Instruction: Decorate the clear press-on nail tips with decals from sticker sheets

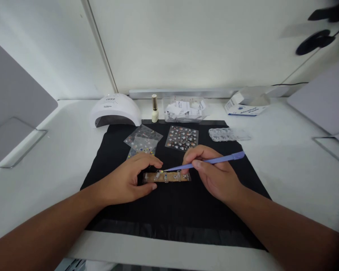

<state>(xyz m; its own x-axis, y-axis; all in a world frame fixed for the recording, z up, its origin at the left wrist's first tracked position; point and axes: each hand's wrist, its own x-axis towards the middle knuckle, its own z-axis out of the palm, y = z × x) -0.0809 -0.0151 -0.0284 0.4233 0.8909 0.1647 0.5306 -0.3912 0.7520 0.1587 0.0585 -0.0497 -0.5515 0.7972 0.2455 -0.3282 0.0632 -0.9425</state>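
Observation:
A short wooden strip [172, 177] lies on the black cloth [169, 210], with several small clear nail tips along it; some carry coloured specks. My left hand [127, 178] is beside the strip's left end, thumb and forefinger apart, nothing visible between them. In my right hand [214, 173] are slim purple tweezers [214, 160], held like a pen. Their point reaches left to a tiny yellow piece just above the strip, close to my left forefinger. Whether the tweezers grip that piece is too small to tell. One right fingertip comes down at the strip's right end.
Beyond my hands lie patterned nail sticker sheets [182, 138] and overlapping clear sheets [143, 138]. Along the back stand a white nail lamp [117, 107], a polish bottle [154, 111], a clear box [183, 109] of paper packets and an opened carton [247, 103]. Clear plastic strips [227, 134] lie right.

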